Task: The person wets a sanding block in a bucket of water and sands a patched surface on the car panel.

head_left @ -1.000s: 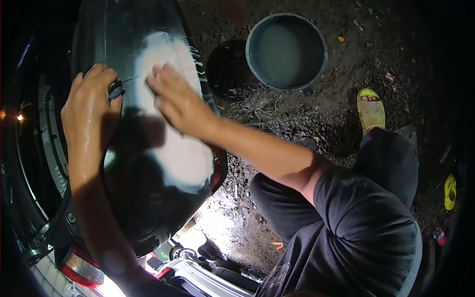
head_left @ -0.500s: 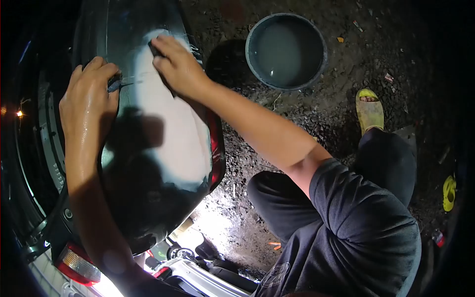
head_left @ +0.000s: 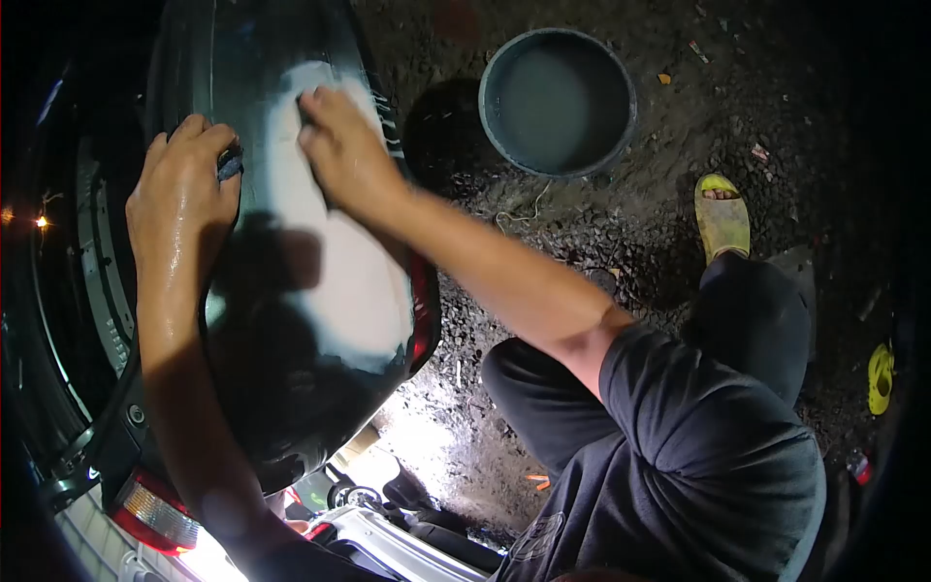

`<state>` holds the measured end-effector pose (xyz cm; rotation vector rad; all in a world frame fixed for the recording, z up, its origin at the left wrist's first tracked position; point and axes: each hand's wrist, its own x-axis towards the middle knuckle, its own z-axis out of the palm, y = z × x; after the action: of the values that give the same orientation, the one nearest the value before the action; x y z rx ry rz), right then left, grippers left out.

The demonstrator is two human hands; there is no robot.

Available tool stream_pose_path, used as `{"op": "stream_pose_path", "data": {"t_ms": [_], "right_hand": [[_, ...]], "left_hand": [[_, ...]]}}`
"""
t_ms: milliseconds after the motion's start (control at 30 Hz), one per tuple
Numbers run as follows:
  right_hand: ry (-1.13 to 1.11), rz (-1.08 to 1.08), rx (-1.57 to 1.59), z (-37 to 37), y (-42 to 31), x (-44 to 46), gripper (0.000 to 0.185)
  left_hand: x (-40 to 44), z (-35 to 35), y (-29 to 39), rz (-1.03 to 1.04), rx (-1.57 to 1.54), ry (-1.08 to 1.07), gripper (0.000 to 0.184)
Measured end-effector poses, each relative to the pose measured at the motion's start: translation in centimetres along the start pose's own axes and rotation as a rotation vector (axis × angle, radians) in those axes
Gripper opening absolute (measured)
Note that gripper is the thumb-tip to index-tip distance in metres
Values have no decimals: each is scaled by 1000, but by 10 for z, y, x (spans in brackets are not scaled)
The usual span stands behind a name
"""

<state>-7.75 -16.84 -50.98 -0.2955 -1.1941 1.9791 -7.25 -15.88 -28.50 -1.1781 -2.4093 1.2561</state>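
A dark car body panel (head_left: 233, 388) fills the left half, with a broad whitish patch (head_left: 364, 291) on its curved side. My right hand (head_left: 354, 155) presses flat on the upper part of this patch, fingers closed over a thin dark pad (head_left: 306, 113) that is mostly hidden and slightly blurred. At the panel's left edge rests my left hand (head_left: 184, 175), wet, its fingers curled round a small dark bluish wad (head_left: 230, 163). The wad looks like a wet rag or sponge, though I cannot tell which.
A round tub of cloudy water (head_left: 485, 107) stands on the dirt and gravel ground. Below the panel are a tail light (head_left: 155, 514) and brightly lit car parts (head_left: 388, 543). My foot wears a yellow slipper (head_left: 722, 223); another yellow shoe (head_left: 880, 378) lies at far right.
My right hand has slid a little down the whitish patch, toward me, with the dark pad. My left hand stays at the panel's edge, still holding the wad.
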Motion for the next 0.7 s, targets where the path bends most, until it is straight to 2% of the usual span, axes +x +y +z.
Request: {"op": "stream_pose_path", "data": {"t_ms": [33,100,200,267,300,367,433,467,500,533,633,667,700], "right_hand": [[-31,-180,-36,3,-12,-24,46],[-242,-249,-10,-15,-64,-68,46],[-278,-239,-24,-19,-36,-58,50],[-96,-271,-45,-10,13,-20,51],[-105,-102,1,-12,25,2,51],[-92,94,-9,-16,20,26,52],[-51,16,80,-5,-6,-12,48],[-96,-19,20,-2,-24,-48,54],[-239,-33,10,-10,-42,-77,62],[-278,-131,-44,-18,-53,-102,68],[-252,-262,-28,-19,-22,-86,61],[-152,-247,-65,-11,-8,-59,55],[-120,-131,-60,-8,4,-29,53]], "left_hand": [[1,-1,0,-4,-9,13,25],[-1,0,1,3,-31,21,24],[-3,1,-2,26,-12,12,26],[-3,2,-5,29,-36,18,26],[-3,2,-5,34,-50,19,26],[-3,-1,-1,0,-29,-15,26],[-2,0,-1,-8,-21,-6,25],[-2,2,-3,1,-26,17,24],[-2,5,-3,13,-31,38,24],[-2,5,-1,15,-27,29,24],[-3,2,-2,25,-3,45,23],[-4,3,-3,40,2,64,22],[-5,4,-2,53,6,86,22]]}}
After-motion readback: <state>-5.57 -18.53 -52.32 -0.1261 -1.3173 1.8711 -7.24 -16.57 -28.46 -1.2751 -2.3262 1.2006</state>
